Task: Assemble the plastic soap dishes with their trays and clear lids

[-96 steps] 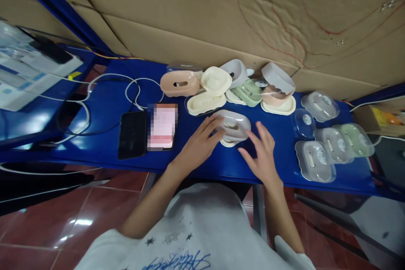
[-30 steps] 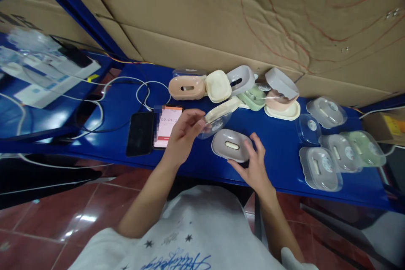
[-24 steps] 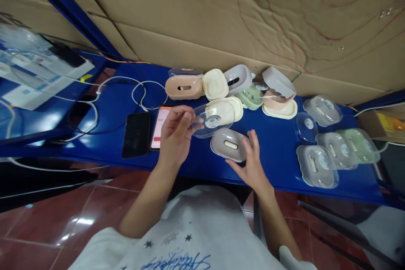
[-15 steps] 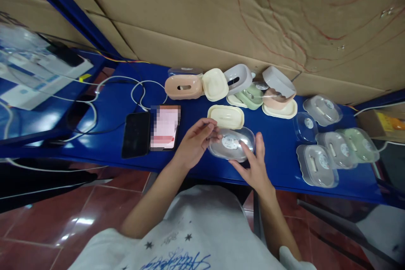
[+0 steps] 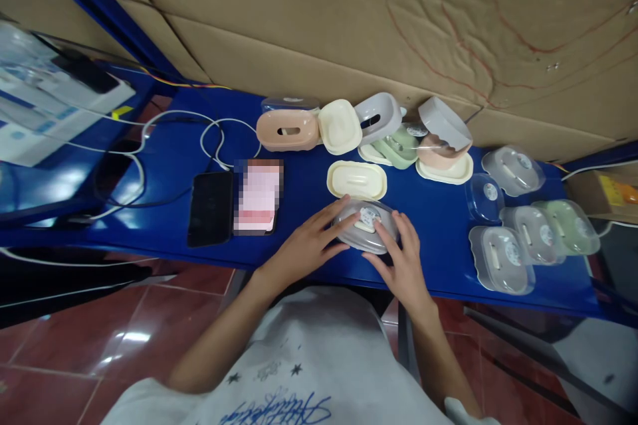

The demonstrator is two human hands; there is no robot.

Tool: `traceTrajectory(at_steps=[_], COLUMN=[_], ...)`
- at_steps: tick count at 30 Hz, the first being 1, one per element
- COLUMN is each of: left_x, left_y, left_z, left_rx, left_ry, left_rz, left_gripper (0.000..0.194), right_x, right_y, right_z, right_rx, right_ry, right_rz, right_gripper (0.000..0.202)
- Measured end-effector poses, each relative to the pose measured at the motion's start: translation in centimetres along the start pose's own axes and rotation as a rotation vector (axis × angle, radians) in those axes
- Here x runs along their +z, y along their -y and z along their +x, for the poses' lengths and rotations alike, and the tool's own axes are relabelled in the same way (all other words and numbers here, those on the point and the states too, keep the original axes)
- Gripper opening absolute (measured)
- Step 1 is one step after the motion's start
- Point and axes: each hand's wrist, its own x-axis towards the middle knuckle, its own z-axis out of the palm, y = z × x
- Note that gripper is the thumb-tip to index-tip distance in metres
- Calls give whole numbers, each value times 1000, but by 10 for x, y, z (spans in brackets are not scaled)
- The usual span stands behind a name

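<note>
Where the two hands meet: a gray slotted oval dish [image 5: 369,243] lies on the blue tabletop [image 5: 304,187] under a clear plastic lid [image 5: 350,210] bearing a printed sticker [image 5: 369,216].
Left hand [image 5: 303,247]: spread wide, holding the lid's left end, fingers across the top and thumb at the near edge.
Right hand [image 5: 406,264]: also wide, holding the right end, index finger beside the sticker and thumb at the near edge.
Cream oval tray [image 5: 357,180]: just beyond the left fingertips; contact with the lid cannot be told.
Back row, farther beyond both hands: a peach slotted cover [image 5: 272,133], a cream rounded-square tray [image 5: 339,125], a light gray slotted cover [image 5: 389,110] and a green piece [image 5: 401,147].
Lidded dishes right of the right hand: three gray [image 5: 500,265] and one green [image 5: 568,227], near a loose clear cover [image 5: 482,200].
Phones left of the left hand: one with its screen pixelated [image 5: 259,196], one dark [image 5: 210,209], side by side.
</note>
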Motion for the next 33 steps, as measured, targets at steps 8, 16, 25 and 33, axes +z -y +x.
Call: traceTrajectory(at_steps=[8,16,25,33], left_x=[7,14,-6,-6], left_y=[1,5,-1,1], left_z=[-10,-16,13,21], left_rx=[7,5,-61,-90], left_ry=[-99,-164,-79,-63], left_rz=[33,14,168,420], left_gripper=[61,50,58,16], right_x=[-3,-9,-40,-54], right_y=[-1,-7,-39,-49], right_z=[-1,5,-25,3], right_rx=[-61,-132,26,140], right_ry=[42,97,29,-134], right_rz=[77,70,-1,-226], right_gripper=[81,81,63,59])
